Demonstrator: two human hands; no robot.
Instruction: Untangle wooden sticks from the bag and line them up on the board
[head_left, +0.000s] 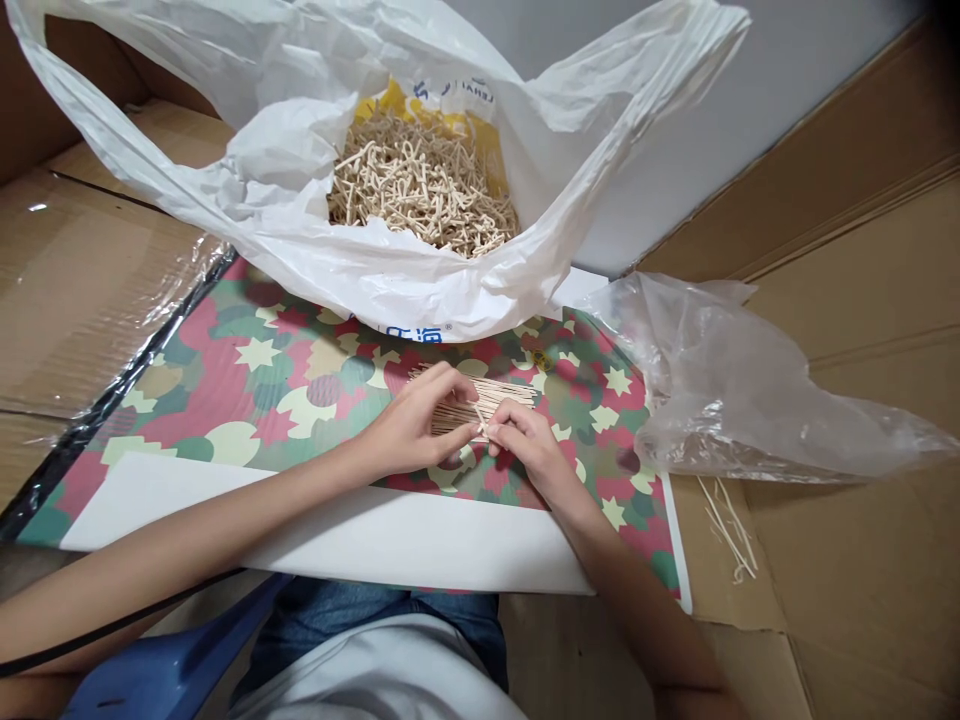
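Observation:
My left hand (412, 425) is closed around a bundle of thin pale sticks (495, 395) lying on a flowered red and green sheet (247, 385). My right hand (525, 450) pinches the near end of the same bundle with thumb and fingertips. Both hands meet at the middle of the sheet. Behind them stands a big white plastic bag (300, 170), open at the top and filled with a heap of short pale hooked sticks (420, 190).
A crumpled clear plastic bag (735, 380) lies to the right on brown cardboard (862, 560). A few loose sticks (731, 530) rest on the cardboard by the sheet's right edge. White paper (360, 535) covers the sheet's near edge. Cardboard flaps stand at left and right.

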